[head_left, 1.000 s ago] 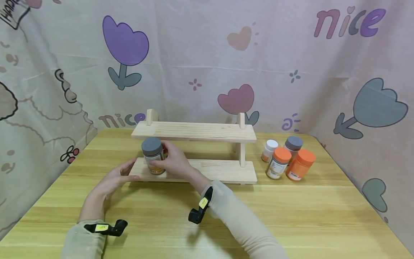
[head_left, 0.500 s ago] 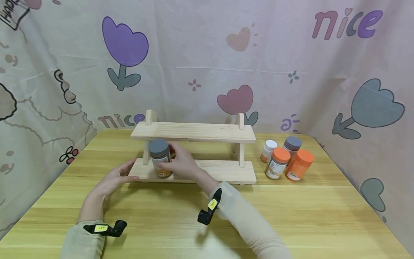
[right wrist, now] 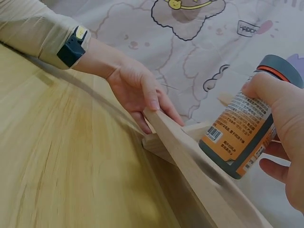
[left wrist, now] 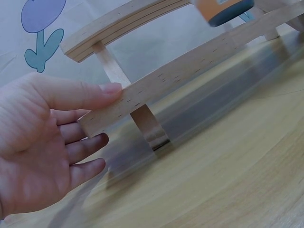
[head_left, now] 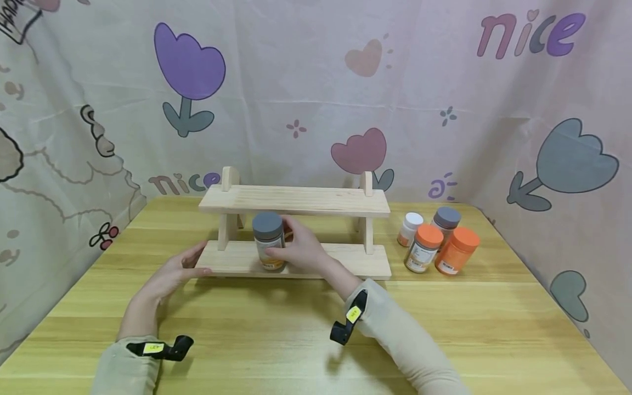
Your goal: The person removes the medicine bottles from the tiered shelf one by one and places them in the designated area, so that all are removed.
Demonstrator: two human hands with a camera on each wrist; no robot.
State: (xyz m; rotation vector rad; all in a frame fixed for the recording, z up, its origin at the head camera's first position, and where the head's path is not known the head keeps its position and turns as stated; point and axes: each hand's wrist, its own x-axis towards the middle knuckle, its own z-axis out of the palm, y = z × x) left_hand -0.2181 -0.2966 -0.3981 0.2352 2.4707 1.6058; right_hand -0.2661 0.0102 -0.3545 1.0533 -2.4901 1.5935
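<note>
My right hand [head_left: 303,247] grips a grey-capped pill bottle [head_left: 269,244], thumb in front and fingers behind. An orange and white label shows on the bottle in the right wrist view. It is over the lower board of a two-tier wooden shelf [head_left: 345,260], left of the middle; a thin gap seems to show under its base in the left wrist view. My left hand [head_left: 170,274] holds the left end of that lower board. Its thumb [left wrist: 111,90] lies on the front edge, and the other fingers are behind and below the end.
Right of the shelf, several bottles stand close together on the wooden table [head_left: 276,340]: a small white-capped one [head_left: 411,227], an orange-capped one [head_left: 424,249], an all-orange one [head_left: 458,251] and a grey-capped one [head_left: 446,219]. A printed cloth [head_left: 286,71] hangs behind.
My right hand has carried the grey-capped pill bottle to the right along the lower board, away from its left end. The left hand has stayed at the shelf's end.
</note>
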